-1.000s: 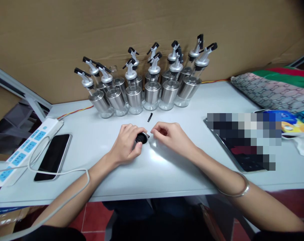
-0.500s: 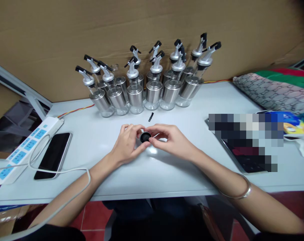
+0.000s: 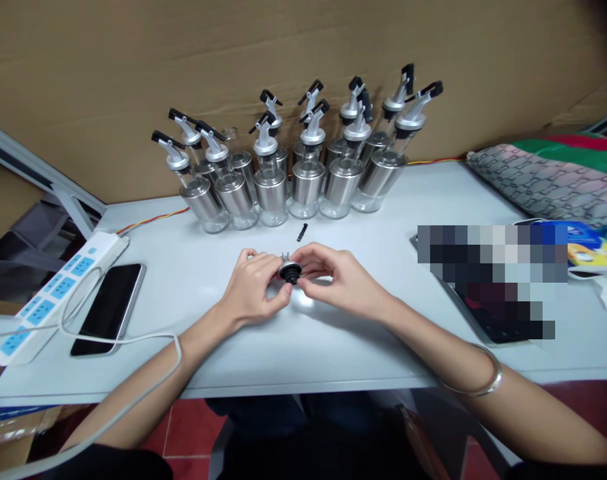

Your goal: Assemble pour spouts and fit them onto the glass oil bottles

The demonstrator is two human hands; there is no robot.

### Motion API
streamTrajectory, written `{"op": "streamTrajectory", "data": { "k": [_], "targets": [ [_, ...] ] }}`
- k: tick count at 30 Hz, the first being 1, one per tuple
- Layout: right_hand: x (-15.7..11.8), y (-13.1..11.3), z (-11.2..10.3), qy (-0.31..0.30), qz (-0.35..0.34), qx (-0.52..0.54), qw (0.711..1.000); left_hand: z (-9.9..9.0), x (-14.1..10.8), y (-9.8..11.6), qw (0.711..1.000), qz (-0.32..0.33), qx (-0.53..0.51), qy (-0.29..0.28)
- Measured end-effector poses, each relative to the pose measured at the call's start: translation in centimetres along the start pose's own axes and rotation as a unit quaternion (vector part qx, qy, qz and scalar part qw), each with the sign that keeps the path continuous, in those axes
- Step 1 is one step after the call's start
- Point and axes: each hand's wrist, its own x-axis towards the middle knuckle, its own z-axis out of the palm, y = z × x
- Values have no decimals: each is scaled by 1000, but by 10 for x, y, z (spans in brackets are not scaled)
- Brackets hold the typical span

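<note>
Between my two hands is a pourer stopper (image 3: 290,271), silver on top with a ribbed black plug that faces me and downward. My left hand (image 3: 253,287) grips it from the left with curled fingers and thumb. From the other side, the fingertips and thumb of my right hand (image 3: 338,280) pinch it. Just beyond my hands, a small black lever piece (image 3: 302,232) lies loose on the white table (image 3: 218,370). Behind that stand several glass bottles with steel sleeves (image 3: 273,193), most topped with silver pourers that carry black levers.
On the left lie a power strip (image 3: 53,293), a phone (image 3: 108,310) and a white cable (image 3: 148,337) that crosses my left forearm. To the right are a blurred-out dark device (image 3: 488,313), a blue and yellow packet (image 3: 578,243) and patterned fabric (image 3: 548,180). Cardboard (image 3: 233,47) rises behind the bottles.
The stopper has tipped in my hands, so its silver top with small prongs now shows above the black plug. My hands have shifted only slightly around it.
</note>
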Motion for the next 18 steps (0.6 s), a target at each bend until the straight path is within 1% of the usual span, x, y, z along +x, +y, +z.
{"op": "streamTrajectory", "data": {
  "k": [4, 11, 18],
  "targets": [
    [-1, 0, 1, -12, 14, -19, 1000, 0, 0, -1, 1000, 1, 1, -12],
    [-2, -1, 0, -36, -7, -77, 996, 2, 1, -1, 1000, 0, -5, -30],
    [-3, -3, -1, -43, -13, -101, 994, 4, 0, 0, 1000, 5, -9, -20]
  ]
}}
